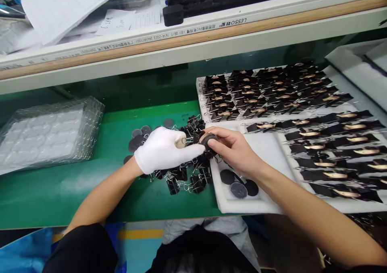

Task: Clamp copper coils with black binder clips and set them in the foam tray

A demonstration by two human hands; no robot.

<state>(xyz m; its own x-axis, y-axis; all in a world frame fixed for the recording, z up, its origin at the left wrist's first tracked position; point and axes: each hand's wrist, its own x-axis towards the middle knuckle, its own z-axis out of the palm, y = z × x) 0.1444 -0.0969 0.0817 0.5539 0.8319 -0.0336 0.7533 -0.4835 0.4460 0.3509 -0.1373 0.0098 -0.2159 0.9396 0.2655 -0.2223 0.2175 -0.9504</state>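
Observation:
My left hand (165, 150), in a white glove, is closed around what looks like a black binder clip (196, 138) with wire handles. Bare, my right hand (234, 148) pinches a small round dark piece (208, 140) between thumb and fingers, right against the clip. Fingers partly hide where the two meet. Under and around both hands lies a pile of loose black binder clips (198, 183) on the green work surface. Several dark discs (136, 143) lie by the left wrist. More black discs (238, 190) rest in a white foam tray (225, 204) beneath the right forearm.
Rows of clipped pieces (281, 89) fill white foam trays at the right, many close to my right arm. Stacked clear plastic trays (45, 136) stand at the left. A shelf edge (193, 33) crosses above the table (75, 192), with papers (69, 7) on it.

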